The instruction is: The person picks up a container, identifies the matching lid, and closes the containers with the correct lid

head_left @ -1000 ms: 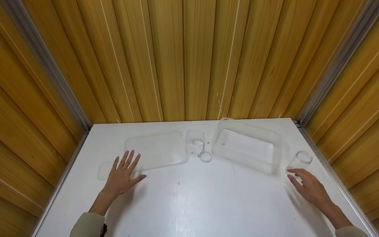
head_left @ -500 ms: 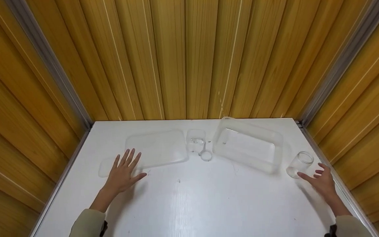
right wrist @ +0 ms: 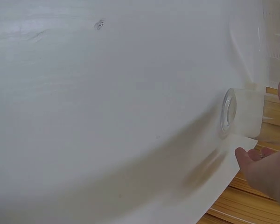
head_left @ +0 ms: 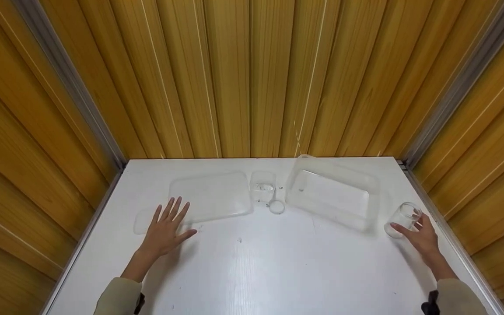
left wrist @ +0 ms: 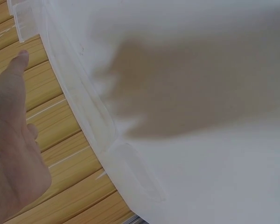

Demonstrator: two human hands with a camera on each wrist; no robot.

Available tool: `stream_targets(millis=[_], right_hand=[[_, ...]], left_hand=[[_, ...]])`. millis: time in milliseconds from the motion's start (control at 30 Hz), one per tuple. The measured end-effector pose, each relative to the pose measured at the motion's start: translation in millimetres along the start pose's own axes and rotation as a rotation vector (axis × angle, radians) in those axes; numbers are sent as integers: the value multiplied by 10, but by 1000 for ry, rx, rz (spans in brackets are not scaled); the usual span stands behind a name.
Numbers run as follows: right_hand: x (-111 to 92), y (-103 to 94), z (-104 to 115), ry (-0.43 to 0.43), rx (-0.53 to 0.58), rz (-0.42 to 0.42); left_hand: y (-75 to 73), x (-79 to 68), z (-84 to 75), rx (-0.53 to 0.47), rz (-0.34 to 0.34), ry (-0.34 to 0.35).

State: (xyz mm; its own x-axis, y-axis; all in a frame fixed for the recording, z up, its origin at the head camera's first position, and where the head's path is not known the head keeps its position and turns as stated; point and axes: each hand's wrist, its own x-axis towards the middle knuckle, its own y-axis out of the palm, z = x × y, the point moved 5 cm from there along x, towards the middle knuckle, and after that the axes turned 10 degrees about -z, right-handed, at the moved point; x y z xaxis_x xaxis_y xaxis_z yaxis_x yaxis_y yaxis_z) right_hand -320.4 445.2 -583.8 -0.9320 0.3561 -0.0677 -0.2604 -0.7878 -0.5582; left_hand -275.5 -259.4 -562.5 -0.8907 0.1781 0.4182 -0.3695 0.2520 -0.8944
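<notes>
A clear glass-like jar [head_left: 400,217] stands upright near the table's right edge. My right hand [head_left: 423,238] is around its near right side, thumb in front and fingers at the far side. In the right wrist view, the jar [right wrist: 247,112] lies between thumb and fingers, and a gap shows between the fingertips [right wrist: 242,156] and it. My left hand [head_left: 162,234] is spread flat with straight fingers and holds nothing. It hovers, casting a shadow, by a large translucent lid [head_left: 212,197] and a small clear lid [head_left: 141,222] on its left.
A large translucent box [head_left: 317,211] without a lid sits at the back right. Left of it are a small clear container [head_left: 263,181] and a round ring-like lid [head_left: 277,207]. Wood-patterned walls [head_left: 234,78] enclose the white table [head_left: 269,271] at the back and sides.
My right hand has swung out to the right of the jar, then moved in around it with thumb and fingers apart. My left hand has stayed in place. The view has shifted slightly.
</notes>
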Motion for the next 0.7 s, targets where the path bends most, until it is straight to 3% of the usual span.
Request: stream_targets(millis=[200,467,700], right_hand=[[6,15,-12,-3,-33,-42],[-46,-21,-37,-7,-8,-33],[-170,-63,-3,-75,-36,-47]], left_hand=[[15,9,18,-1,13,-7],[27,21,-3,-25,-21,6],[50,2,-5,-27,14,-3]])
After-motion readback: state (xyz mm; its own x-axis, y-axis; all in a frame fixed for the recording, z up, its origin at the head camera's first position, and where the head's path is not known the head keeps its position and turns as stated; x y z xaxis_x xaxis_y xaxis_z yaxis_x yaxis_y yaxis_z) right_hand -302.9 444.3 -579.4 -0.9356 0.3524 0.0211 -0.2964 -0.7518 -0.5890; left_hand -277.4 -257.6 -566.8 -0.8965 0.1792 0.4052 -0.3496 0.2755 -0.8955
